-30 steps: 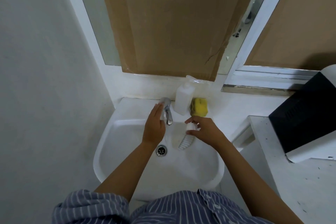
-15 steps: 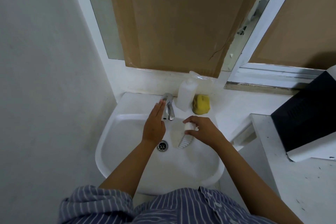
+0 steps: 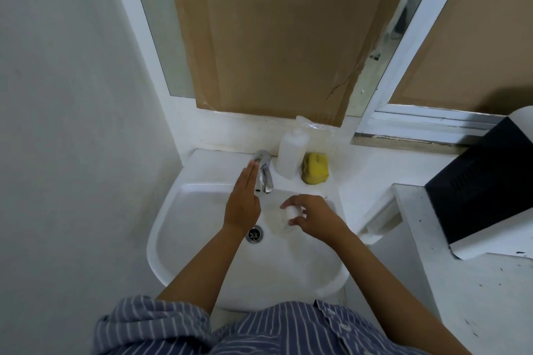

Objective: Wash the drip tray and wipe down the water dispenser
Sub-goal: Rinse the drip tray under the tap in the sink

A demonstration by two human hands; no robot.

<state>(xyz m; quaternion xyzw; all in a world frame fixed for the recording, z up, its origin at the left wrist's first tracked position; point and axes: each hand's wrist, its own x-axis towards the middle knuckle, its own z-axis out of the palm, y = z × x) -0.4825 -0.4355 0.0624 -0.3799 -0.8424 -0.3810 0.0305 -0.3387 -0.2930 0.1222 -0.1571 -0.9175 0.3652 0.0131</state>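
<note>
Right hand point(image 3: 314, 220) curls its grip around one end of the small white drip tray point(image 3: 290, 217), thumb below and fingers arched over the top, so the tray hangs into the basin of the white sink point(image 3: 202, 262) with its far end blurred against the porcelain. Left of that grip, the left hand point(image 3: 243, 202) lies flat and open, fingers together and stretched forward, holding nothing; its fingertips reach up alongside the chrome tap point(image 3: 265, 174), touching or almost touching its body. Whether water is running cannot be told from this view. Just below and left of the grip sits the drain point(image 3: 254, 234).

Beyond the grip, on the sink's back ledge, stands a white plastic bottle point(image 3: 291, 157), and touching its right side a yellow sponge point(image 3: 315, 172). Well off to the right, on the white tabletop point(image 3: 490, 297), leans a black-and-white appliance point(image 3: 484, 190), probably the water dispenser, though only part of it shows.

The step in hand looks like rinsing the tray, with the task at an early stage. To do it well, the tray's slotted face should be tilted under the spout so water sweeps through the grooves and runs off toward the drain rather than pooling. A wet, smooth tray held by one end is likely to slip, so a firmer hold closer to its middle would help. The sponge is within easy reach for scrubbing the ribs afterward.
</note>
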